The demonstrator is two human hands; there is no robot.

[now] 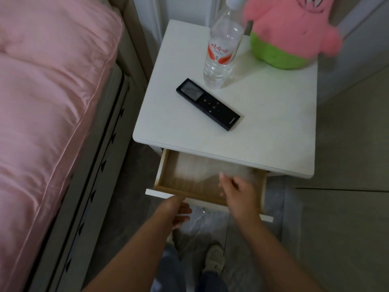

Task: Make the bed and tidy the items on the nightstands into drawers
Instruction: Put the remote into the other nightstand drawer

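Observation:
A white nightstand (273, 114) stands beside the bed. On its top lie a black remote control (208, 104), a clear water bottle (221, 57) with a red and white label, and a pink and green plush toy (290, 32). The top drawer (166, 178) is pulled out and its wooden inside looks bare. My left hand (179, 211) is under the drawer's white front, fingers curled against it near the small metal knob (204, 210). My right hand (237, 192) hovers over the drawer's front right part with relaxed fingers, holding nothing.
The bed with a pink duvet (48, 102) fills the left side, its grey frame (101, 165) close to the nightstand. Grey floor tiles (336, 228) lie to the right. My shoes (214, 258) stand just in front of the drawer.

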